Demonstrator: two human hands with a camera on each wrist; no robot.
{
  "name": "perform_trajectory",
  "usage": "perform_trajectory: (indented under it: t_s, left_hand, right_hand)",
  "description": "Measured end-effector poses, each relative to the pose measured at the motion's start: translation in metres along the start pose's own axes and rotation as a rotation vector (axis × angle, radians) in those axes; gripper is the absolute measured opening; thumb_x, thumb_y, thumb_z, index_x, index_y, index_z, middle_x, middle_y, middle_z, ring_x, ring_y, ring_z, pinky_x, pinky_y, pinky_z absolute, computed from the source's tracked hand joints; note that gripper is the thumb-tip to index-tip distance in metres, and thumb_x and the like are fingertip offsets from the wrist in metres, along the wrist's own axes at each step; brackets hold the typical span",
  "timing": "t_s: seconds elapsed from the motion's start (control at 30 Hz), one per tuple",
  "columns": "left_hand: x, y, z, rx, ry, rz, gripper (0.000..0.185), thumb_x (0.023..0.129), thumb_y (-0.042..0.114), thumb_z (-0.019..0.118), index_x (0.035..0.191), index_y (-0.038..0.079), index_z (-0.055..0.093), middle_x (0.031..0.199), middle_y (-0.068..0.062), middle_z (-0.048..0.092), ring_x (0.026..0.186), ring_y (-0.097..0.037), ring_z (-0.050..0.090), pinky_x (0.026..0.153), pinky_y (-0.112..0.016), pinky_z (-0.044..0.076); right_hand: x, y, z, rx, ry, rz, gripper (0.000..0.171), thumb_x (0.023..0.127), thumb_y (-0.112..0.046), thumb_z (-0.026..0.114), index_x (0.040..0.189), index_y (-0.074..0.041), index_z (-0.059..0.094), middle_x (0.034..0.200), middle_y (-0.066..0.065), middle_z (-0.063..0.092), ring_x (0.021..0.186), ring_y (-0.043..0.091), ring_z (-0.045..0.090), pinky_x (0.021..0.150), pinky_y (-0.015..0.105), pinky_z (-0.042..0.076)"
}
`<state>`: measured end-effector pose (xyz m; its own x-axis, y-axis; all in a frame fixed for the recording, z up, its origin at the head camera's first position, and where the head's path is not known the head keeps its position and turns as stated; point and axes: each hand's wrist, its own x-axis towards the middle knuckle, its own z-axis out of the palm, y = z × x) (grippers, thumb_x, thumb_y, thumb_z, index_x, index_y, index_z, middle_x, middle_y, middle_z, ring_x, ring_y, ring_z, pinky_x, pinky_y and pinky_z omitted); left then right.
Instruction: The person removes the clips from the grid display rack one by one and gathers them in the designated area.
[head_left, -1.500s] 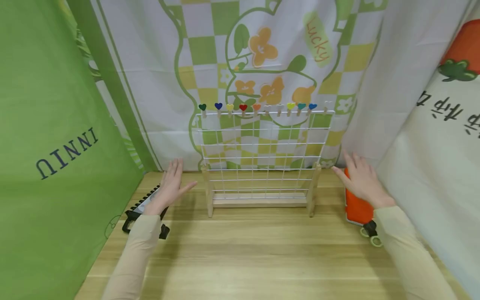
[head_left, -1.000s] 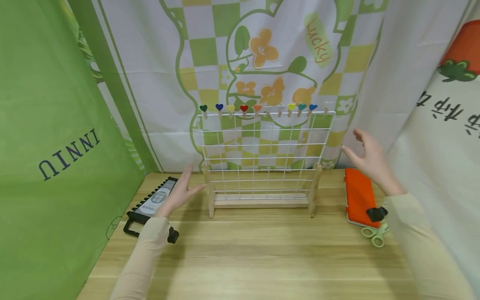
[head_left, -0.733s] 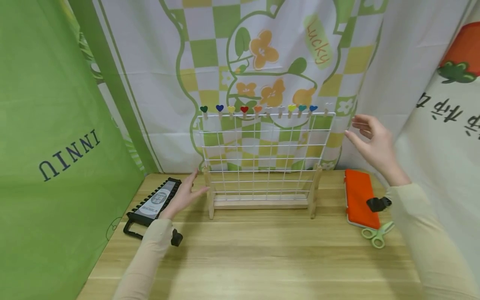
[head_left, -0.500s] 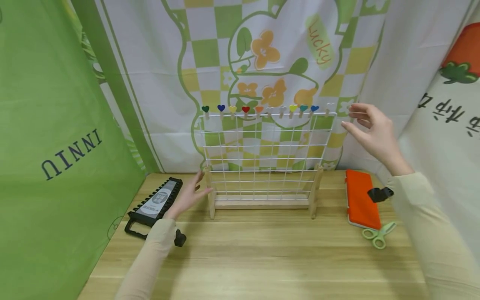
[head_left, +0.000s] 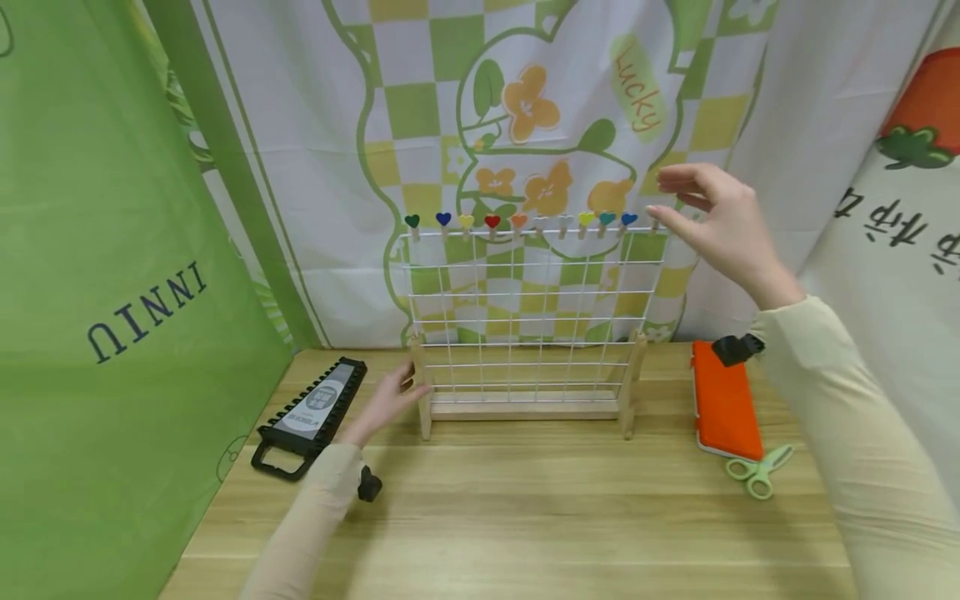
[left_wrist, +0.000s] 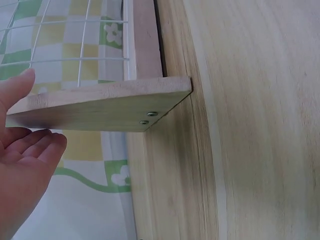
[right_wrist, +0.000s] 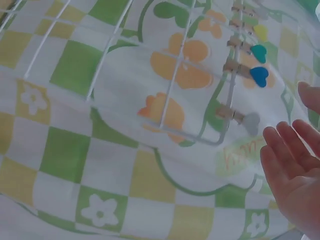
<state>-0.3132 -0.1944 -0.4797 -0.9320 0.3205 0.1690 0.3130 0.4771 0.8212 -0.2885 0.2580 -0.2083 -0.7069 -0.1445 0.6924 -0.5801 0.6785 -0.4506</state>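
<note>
A white wire grid [head_left: 512,294] stands upright on a wooden stand [head_left: 525,410]. Along its top wire sits a row of small wooden clothespins with coloured hearts, from a dark green one [head_left: 412,222] to a blue one [head_left: 628,220]. At the far right end is a clothespin with a whitish heart [right_wrist: 251,123]; my right hand [head_left: 720,221] hovers beside it, fingers apart, holding nothing. My left hand [head_left: 386,404] is at the stand's left leg [left_wrist: 110,100], thumb and fingers on either side of it. Whether it touches the leg, I cannot tell.
On the left of the wooden table [head_left: 510,525] lies a black toothed holder with a handle [head_left: 318,404]. An orange flat case [head_left: 723,404] and light green scissors [head_left: 757,473] lie at the right. A patterned cloth [head_left: 408,108] hangs close behind the grid.
My right hand has risen from over the orange case and moved left to the grid's top right corner. My left hand has shifted right from the black holder to the stand's left leg.
</note>
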Motion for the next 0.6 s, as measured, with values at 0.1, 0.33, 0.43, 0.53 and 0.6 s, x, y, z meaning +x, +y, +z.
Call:
perform_trajectory:
  t_s: [0.1,0.33,0.43,0.53,0.6]
  left_hand:
    - [0.000,0.001,0.002,-0.005,0.007,0.009,0.067,0.096,0.008,0.063,0.148,-0.015,0.027,0.152,-0.037,0.031,0.141,-0.051,0.036,0.116,-0.055,0.038]
    - [0.001,0.002,0.004,-0.006,0.042,0.006,0.058,0.096,0.007,0.063,0.144,-0.013,0.038,0.145,-0.035,0.044,0.135,-0.047,0.047,0.112,-0.050,0.045]
    - [0.001,0.002,0.005,-0.011,0.053,0.001,0.055,0.096,0.006,0.062,0.143,-0.013,0.039,0.143,-0.035,0.047,0.133,-0.046,0.049,0.111,-0.050,0.046]
    - [0.001,0.003,0.006,-0.038,0.070,-0.012,0.055,0.096,0.007,0.062,0.143,-0.013,0.040,0.142,-0.035,0.049,0.133,-0.045,0.050,0.111,-0.050,0.046]
    - [0.000,0.002,0.007,-0.048,0.084,-0.021,0.056,0.097,0.009,0.062,0.143,-0.014,0.039,0.141,-0.035,0.049,0.133,-0.045,0.050,0.111,-0.050,0.046]
  right_hand:
    - [0.007,-0.009,0.007,0.017,-0.016,-0.039,0.040,0.090,-0.014,0.073,0.128,-0.005,0.063,0.123,0.018,0.067,0.104,-0.015,0.054,0.098,0.005,0.050]
    - [0.021,-0.028,0.022,0.027,-0.064,-0.103,0.035,0.090,-0.012,0.073,0.122,-0.002,0.066,0.122,0.013,0.069,0.109,0.002,0.063,0.099,0.008,0.051]
    - [0.027,-0.036,0.029,0.041,-0.091,-0.127,0.034,0.090,-0.011,0.073,0.121,-0.001,0.066,0.122,0.011,0.070,0.109,0.004,0.063,0.100,0.011,0.053]
    - [0.031,-0.042,0.036,0.061,-0.110,-0.146,0.032,0.090,-0.010,0.073,0.119,0.000,0.067,0.121,0.011,0.070,0.106,0.004,0.063,0.099,0.015,0.054]
    - [0.034,-0.045,0.042,0.069,-0.120,-0.153,0.030,0.090,-0.010,0.072,0.118,-0.001,0.067,0.120,0.011,0.070,0.106,0.009,0.064,0.099,0.017,0.055]
